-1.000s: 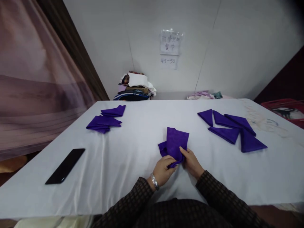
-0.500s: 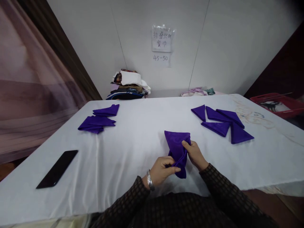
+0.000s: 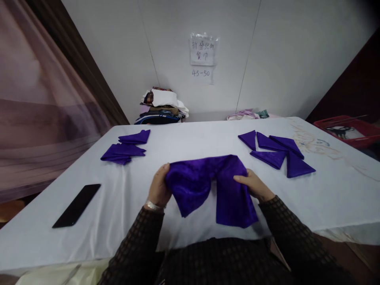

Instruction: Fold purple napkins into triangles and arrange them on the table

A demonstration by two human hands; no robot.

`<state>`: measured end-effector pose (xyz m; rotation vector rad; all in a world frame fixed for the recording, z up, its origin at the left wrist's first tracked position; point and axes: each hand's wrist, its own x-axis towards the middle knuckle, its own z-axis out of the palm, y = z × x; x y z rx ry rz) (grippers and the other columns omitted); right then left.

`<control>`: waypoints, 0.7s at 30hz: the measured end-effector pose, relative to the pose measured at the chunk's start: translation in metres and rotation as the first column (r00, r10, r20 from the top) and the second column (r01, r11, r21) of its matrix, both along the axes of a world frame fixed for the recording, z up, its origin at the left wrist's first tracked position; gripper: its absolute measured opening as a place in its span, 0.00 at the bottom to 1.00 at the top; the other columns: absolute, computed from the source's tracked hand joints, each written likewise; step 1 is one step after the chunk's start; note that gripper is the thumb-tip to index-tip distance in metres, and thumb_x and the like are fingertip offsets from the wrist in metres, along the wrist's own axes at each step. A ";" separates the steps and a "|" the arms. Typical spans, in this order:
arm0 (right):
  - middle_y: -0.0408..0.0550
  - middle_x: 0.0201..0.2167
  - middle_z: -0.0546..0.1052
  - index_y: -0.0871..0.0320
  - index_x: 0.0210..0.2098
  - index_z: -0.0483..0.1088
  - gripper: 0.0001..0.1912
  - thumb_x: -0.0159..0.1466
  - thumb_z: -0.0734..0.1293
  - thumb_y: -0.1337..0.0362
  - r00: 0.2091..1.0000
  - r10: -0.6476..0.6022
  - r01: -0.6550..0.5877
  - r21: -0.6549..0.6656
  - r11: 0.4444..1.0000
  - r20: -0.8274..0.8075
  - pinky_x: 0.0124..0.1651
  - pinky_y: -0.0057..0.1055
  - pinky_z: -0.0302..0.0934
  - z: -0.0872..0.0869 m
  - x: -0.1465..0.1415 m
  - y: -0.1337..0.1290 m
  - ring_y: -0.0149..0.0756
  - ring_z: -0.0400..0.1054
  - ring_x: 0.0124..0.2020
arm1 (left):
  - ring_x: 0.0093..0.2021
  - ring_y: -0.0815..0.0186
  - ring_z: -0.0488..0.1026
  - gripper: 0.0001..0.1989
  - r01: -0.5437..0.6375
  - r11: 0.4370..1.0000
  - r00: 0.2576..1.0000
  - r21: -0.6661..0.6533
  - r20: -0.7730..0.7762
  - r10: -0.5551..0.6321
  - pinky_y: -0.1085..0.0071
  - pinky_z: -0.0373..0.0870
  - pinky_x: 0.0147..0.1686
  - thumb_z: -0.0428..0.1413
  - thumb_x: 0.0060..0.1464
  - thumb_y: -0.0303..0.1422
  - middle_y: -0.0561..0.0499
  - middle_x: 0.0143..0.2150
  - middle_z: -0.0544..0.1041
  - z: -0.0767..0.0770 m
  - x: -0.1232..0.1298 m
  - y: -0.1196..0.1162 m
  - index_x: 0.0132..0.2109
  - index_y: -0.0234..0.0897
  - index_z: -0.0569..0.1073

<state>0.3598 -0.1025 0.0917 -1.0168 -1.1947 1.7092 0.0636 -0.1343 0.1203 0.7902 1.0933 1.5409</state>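
A purple satin-like napkin (image 3: pixel 234 190) is stretched between my two hands, its lower parts hanging down in two flaps over the near side of the white-covered table (image 3: pixel 190 138). My left hand (image 3: pixel 159 187) is closed on its left end, thumb on top, with a silver bracelet at the wrist. On the right end, my right hand (image 3: pixel 253 185) pinches the cloth with the thumb in front and the fingers hidden behind. Folded purple napkins (image 3: pixel 299 166) lie in a loose group at the right. More purple napkins (image 3: pixel 121 153) lie bunched at the left.
A black phone-like slab (image 3: pixel 77 206) lies at the left front of the table. Behind the far edge are a stack of folded clothes (image 3: pixel 162 105) and a smaller cloth pile (image 3: pixel 245 114). A red basket (image 3: pixel 350 130) stands beyond the right edge; a curtain (image 3: pixel 50 103) hangs at left.
The napkin has gone from a bunched, narrow shape to being spread sideways. My left hand has moved left and up with one end, while my right hand has shifted slightly right.
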 end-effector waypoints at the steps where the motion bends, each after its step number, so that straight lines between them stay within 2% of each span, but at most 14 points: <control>1: 0.44 0.27 0.78 0.59 0.30 0.74 0.12 0.48 0.74 0.60 0.999 -0.041 0.041 0.002 0.999 -0.017 0.34 0.32 0.64 0.003 0.006 0.004 0.35 0.71 0.26 | 0.26 0.71 0.67 0.13 -0.040 0.999 0.999 0.005 0.003 0.040 0.73 0.67 0.28 0.54 0.49 0.44 0.57 0.25 0.70 0.003 -0.009 0.004 0.31 0.38 0.68; 3: 0.41 0.25 0.77 0.57 0.29 0.73 0.11 0.48 0.74 0.62 0.992 -0.119 0.119 0.008 0.993 -0.048 0.32 0.29 0.63 0.008 0.018 0.012 0.32 0.70 0.24 | 0.27 0.71 0.69 0.13 -0.096 0.995 0.995 0.001 0.015 0.096 0.73 0.68 0.29 0.54 0.49 0.43 0.56 0.27 0.71 0.006 -0.028 0.014 0.31 0.38 0.67; 5: 0.39 0.23 0.76 0.57 0.29 0.71 0.11 0.46 0.74 0.63 0.985 -0.166 0.166 -0.003 0.986 -0.034 0.28 0.27 0.62 0.010 0.027 0.020 0.30 0.68 0.22 | 0.25 0.73 0.69 0.12 -0.148 0.989 0.988 -0.017 0.032 0.148 0.76 0.67 0.26 0.56 0.47 0.41 0.57 0.26 0.70 0.008 -0.045 0.025 0.29 0.38 0.65; 8: 0.40 0.22 0.75 0.57 0.30 0.70 0.12 0.47 0.73 0.63 0.986 -0.160 0.161 -0.026 0.987 0.055 0.26 0.28 0.61 0.015 0.033 0.026 0.31 0.67 0.21 | 0.22 0.75 0.68 0.12 -0.209 0.978 0.978 -0.017 0.001 0.209 0.80 0.62 0.21 0.59 0.44 0.38 0.59 0.25 0.69 0.014 -0.060 0.038 0.28 0.37 0.64; 10: 0.40 0.24 0.75 0.56 0.32 0.70 0.12 0.48 0.72 0.63 0.989 -0.100 0.101 -0.003 0.995 0.105 0.26 0.28 0.61 0.022 0.033 0.026 0.31 0.67 0.22 | 0.24 0.74 0.70 0.12 -0.228 0.971 0.963 0.077 -0.129 0.237 0.78 0.63 0.22 0.58 0.45 0.39 0.57 0.27 0.71 0.020 -0.060 0.040 0.30 0.37 0.65; 12: 0.41 0.27 0.75 0.55 0.34 0.70 0.12 0.50 0.71 0.63 0.988 -0.048 0.038 0.068 0.997 0.144 0.29 0.27 0.62 0.030 0.031 0.025 0.31 0.68 0.25 | 0.31 0.70 0.73 0.11 -0.147 0.964 0.898 0.223 -0.379 0.225 0.73 0.69 0.31 0.57 0.48 0.41 0.54 0.32 0.74 0.021 -0.048 0.033 0.33 0.38 0.69; 13: 0.41 0.28 0.75 0.55 0.34 0.70 0.11 0.50 0.71 0.63 0.985 -0.040 0.021 0.115 0.993 0.169 0.30 0.27 0.62 0.033 0.030 0.025 0.31 0.69 0.26 | 0.36 0.67 0.74 0.12 -0.051 0.962 0.830 0.268 -0.524 0.190 0.69 0.70 0.37 0.56 0.49 0.42 0.52 0.35 0.75 0.017 -0.039 0.027 0.35 0.38 0.70; 14: 0.41 0.28 0.75 0.54 0.34 0.70 0.11 0.51 0.70 0.63 0.979 -0.045 0.011 0.166 0.986 0.201 0.30 0.27 0.62 0.035 0.029 0.025 0.31 0.68 0.27 | 0.41 0.64 0.73 0.13 0.080 0.959 0.731 0.273 -0.670 0.130 0.65 0.68 0.43 0.57 0.49 0.42 0.49 0.38 0.76 0.009 -0.027 0.019 0.38 0.38 0.72; 15: 0.40 0.27 0.75 0.54 0.34 0.70 0.10 0.52 0.69 0.63 0.970 -0.061 0.009 0.215 0.977 0.236 0.30 0.26 0.61 0.036 0.027 0.025 0.31 0.68 0.27 | 0.45 0.61 0.72 0.17 0.215 0.950 0.613 0.228 -0.788 0.050 0.62 0.66 0.48 0.58 0.47 0.42 0.48 0.43 0.76 -0.002 -0.013 0.010 0.43 0.39 0.72; 17: 0.40 0.25 0.74 0.55 0.34 0.69 0.08 0.53 0.68 0.63 0.947 -0.108 0.015 0.294 0.956 0.304 0.27 0.26 0.59 0.035 0.024 0.026 0.30 0.67 0.25 | 0.54 0.55 0.66 0.29 0.422 0.904 0.362 0.063 -0.926 -0.104 0.55 0.60 0.54 0.61 0.43 0.45 0.43 0.53 0.71 -0.032 0.016 -0.008 0.52 0.39 0.69; 19: 0.41 0.25 0.74 0.55 0.34 0.69 0.08 0.53 0.66 0.64 0.923 -0.154 0.018 0.361 0.933 0.353 0.25 0.26 0.58 0.033 0.021 0.026 0.31 0.66 0.25 | 0.59 0.50 0.59 0.39 0.478 0.871 0.128 -0.108 -0.973 -0.191 0.48 0.53 0.57 0.63 0.38 0.48 0.41 0.61 0.63 -0.063 0.039 -0.022 0.58 0.41 0.63; 21: 0.41 0.26 0.75 0.55 0.34 0.69 0.08 0.53 0.65 0.64 0.898 -0.192 0.005 0.428 0.904 0.397 0.26 0.27 0.58 0.033 0.020 0.025 0.32 0.66 0.26 | 0.61 0.50 0.57 0.37 0.430 0.884 0.009 -0.182 -0.979 -0.206 0.48 0.51 0.58 0.62 0.42 0.45 0.40 0.62 0.61 -0.084 0.051 -0.028 0.59 0.40 0.62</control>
